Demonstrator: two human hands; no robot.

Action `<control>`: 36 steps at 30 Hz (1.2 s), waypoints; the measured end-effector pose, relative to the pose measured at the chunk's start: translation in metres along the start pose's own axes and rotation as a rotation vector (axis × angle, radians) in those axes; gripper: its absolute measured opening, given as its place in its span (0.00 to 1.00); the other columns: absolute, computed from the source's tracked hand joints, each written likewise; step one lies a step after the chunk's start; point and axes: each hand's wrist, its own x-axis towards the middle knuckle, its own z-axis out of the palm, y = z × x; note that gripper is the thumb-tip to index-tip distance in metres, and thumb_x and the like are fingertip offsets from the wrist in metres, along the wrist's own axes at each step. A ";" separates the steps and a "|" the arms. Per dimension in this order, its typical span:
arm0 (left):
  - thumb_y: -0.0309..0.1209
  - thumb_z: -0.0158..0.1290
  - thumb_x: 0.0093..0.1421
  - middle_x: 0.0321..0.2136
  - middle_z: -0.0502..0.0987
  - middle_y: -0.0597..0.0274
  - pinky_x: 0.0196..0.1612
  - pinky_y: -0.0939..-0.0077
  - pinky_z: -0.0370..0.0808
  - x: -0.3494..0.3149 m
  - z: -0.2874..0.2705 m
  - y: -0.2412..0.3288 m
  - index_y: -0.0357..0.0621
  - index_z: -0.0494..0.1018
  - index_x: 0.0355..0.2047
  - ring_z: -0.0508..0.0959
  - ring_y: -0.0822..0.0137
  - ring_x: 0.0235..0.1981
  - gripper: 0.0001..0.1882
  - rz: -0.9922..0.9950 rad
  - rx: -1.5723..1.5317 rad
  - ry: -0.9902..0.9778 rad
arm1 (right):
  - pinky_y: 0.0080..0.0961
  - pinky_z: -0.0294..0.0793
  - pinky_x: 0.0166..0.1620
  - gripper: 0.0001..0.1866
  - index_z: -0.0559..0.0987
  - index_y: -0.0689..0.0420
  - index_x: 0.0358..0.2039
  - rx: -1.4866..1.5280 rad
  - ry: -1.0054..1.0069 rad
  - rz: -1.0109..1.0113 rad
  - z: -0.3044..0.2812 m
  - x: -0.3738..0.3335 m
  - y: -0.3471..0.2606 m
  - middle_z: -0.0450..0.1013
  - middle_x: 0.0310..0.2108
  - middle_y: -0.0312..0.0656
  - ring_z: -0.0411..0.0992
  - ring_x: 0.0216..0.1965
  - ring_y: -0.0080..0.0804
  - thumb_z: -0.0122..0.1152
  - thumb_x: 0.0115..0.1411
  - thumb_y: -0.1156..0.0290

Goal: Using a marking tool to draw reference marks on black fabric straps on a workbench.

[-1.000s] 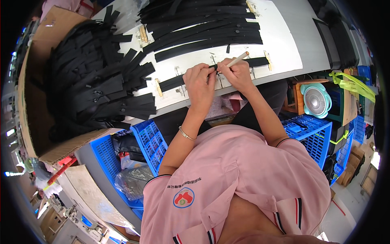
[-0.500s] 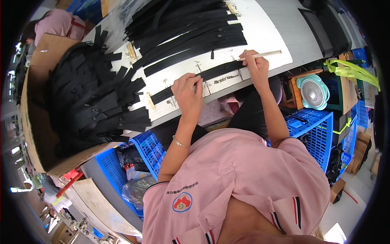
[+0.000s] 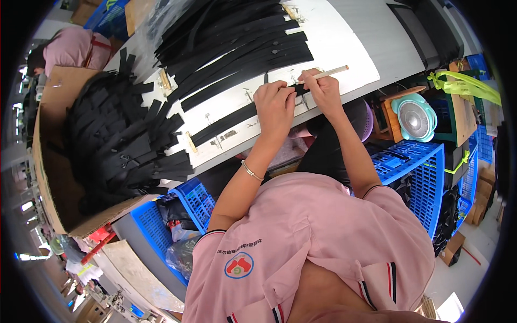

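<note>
A long black zipper tape (image 3: 229,123) lies along the near edge of a white board (image 3: 350,51), its left end beside a small wooden block (image 3: 191,142). My left hand (image 3: 273,109) is on the tape's right part, its fingers bent and closed on it. Close by, my right hand (image 3: 322,94) grips a pale, slim pen (image 3: 339,70), the fingers at the tape's right end. The pen's tip is hidden by my fingers. Dark pen marks (image 3: 223,137) show on the board beside the tape. More black tapes (image 3: 242,56) lie in rows farther up the board.
A cardboard box (image 3: 51,145) heaped with black zippers (image 3: 116,129) stands left of the board. Blue crates (image 3: 196,202) sit below the table, with another crate (image 3: 414,167) at right near a teal fan (image 3: 413,118). Another person (image 3: 70,48) is at the far left.
My left hand has slid right along the tape, close to my right hand. The right hand, still holding the pen, has shifted slightly left; the whole view has shifted a little too.
</note>
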 end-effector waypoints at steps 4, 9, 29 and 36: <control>0.25 0.64 0.53 0.39 0.79 0.63 0.52 0.60 0.67 -0.003 0.005 -0.001 0.42 0.83 0.33 0.74 0.57 0.45 0.06 -0.015 0.010 -0.011 | 0.20 0.70 0.28 0.14 0.85 0.62 0.33 -0.109 -0.006 -0.054 0.000 -0.001 0.000 0.77 0.22 0.38 0.72 0.24 0.18 0.61 0.69 0.64; 0.26 0.64 0.53 0.40 0.80 0.64 0.53 0.62 0.67 -0.004 0.004 -0.001 0.43 0.83 0.34 0.75 0.58 0.46 0.06 -0.012 0.037 -0.019 | 0.21 0.70 0.28 0.14 0.85 0.61 0.33 -0.098 0.007 -0.003 0.000 -0.002 -0.002 0.77 0.22 0.40 0.73 0.23 0.21 0.61 0.68 0.64; 0.31 0.60 0.60 0.61 0.71 0.51 0.65 0.46 0.57 -0.037 -0.028 0.006 0.42 0.79 0.52 0.66 0.47 0.63 0.19 -0.021 0.198 -0.054 | 0.21 0.70 0.31 0.16 0.82 0.65 0.27 0.019 0.011 0.067 -0.015 -0.009 -0.004 0.78 0.24 0.37 0.72 0.27 0.20 0.55 0.68 0.69; 0.36 0.55 0.67 0.66 0.63 0.39 0.70 0.34 0.45 -0.007 -0.032 -0.028 0.38 0.72 0.60 0.58 0.41 0.70 0.24 -0.051 0.167 -0.193 | 0.14 0.64 0.29 0.15 0.83 0.62 0.29 0.141 0.094 0.058 -0.012 -0.009 0.000 0.78 0.26 0.34 0.67 0.25 0.14 0.56 0.70 0.68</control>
